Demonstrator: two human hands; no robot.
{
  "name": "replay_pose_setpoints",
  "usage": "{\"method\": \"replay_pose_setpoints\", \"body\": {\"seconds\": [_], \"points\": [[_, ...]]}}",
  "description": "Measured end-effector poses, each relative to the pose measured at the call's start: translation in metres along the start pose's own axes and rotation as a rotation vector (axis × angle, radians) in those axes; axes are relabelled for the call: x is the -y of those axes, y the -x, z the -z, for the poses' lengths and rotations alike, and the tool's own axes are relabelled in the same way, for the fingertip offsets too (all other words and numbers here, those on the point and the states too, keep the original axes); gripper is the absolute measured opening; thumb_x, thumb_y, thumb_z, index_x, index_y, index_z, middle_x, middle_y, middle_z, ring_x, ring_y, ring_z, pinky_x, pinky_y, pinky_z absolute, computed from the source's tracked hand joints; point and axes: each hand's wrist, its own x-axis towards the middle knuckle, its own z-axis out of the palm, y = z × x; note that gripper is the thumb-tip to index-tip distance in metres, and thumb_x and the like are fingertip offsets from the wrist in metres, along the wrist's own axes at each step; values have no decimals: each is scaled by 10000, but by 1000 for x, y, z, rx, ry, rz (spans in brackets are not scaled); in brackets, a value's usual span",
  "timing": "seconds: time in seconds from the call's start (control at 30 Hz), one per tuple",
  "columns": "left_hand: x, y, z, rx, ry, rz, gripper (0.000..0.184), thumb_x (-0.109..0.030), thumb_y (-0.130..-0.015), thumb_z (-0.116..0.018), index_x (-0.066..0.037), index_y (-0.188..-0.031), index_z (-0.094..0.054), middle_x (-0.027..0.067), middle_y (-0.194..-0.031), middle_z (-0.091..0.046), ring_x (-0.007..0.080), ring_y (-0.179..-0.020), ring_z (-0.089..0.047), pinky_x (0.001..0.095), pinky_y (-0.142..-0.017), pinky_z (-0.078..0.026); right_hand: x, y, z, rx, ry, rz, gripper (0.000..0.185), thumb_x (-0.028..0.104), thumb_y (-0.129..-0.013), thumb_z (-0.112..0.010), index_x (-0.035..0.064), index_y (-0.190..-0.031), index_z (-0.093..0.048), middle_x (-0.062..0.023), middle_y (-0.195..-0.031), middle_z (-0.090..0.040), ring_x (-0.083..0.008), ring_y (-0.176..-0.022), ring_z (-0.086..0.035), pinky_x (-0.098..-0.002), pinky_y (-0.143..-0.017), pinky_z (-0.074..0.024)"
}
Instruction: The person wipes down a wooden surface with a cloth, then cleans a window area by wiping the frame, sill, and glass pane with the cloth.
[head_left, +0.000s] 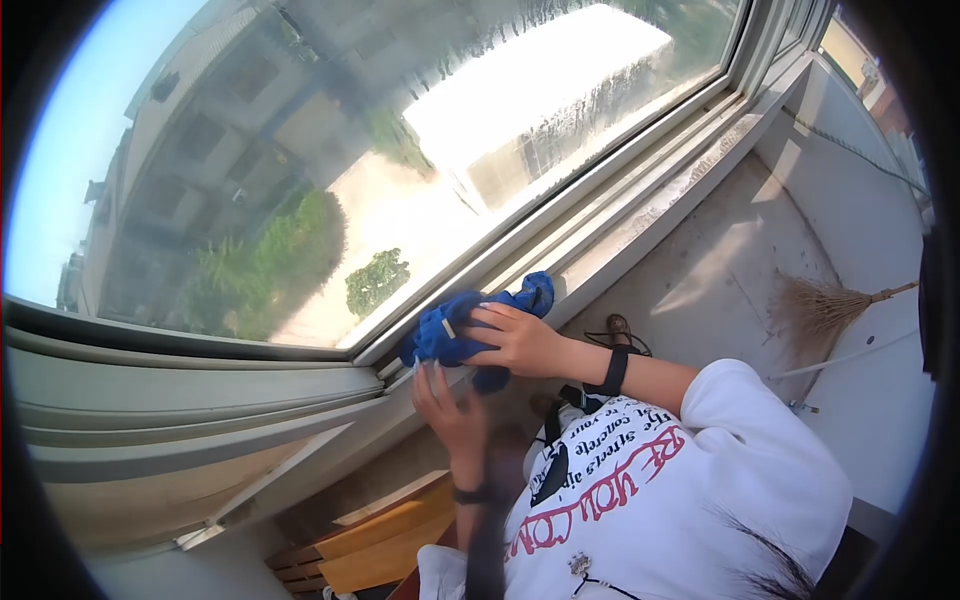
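Cloth (441, 333), blue | window frame (560, 232) | right hand (515, 340) atop | left hand (450, 412) touching

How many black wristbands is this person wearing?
2. One black band is around the wrist of the right hand; a second black band is around the wrist of the left hand. Any under the sleeves would be hidden.
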Motion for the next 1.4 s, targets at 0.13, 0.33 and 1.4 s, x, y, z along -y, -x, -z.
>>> {"method": "replay_pose_setpoints", "body": {"seconds": [0.13, 0.33, 1.4], "points": [[-33, -14, -41, 90, 13, -91, 665, -38, -768, -661, 61, -1369, -396, 264, -1349, -457, 448, -1251, -440, 515, -1073, -309, -39, 27, 35, -12, -73, 24, 409, 105, -706, -622, 246, -1085, -689, -51, -1262, -573, -274, -1233, -488, -430, -1038, -406], [-167, -66, -132, 328, 143, -200, 727, -61, -746, -678, 107, -1374, -352, 307, -1350, -434, 456, -1275, -417, 550, -1056, -322, -146, 118, 142, 4, -10, -129, 513, -11, -691, -597, 262, -1115, -690, -53, -1227, -599, -284, -1242, -494, -441, -1050, -407], [-114, -75, -14, 461, -107, 54, 657, -202, -737, -753, 89, -1248, -459, 296, -1215, -515, 453, -1161, -494, 479, -982, -410, -114, 10, 64, 281, -524, 142, 293, 311, -815, -676, 254, -1102, -682, -77, -1146, -546, -286, -1140, -470, -418, -961, -362]]}}
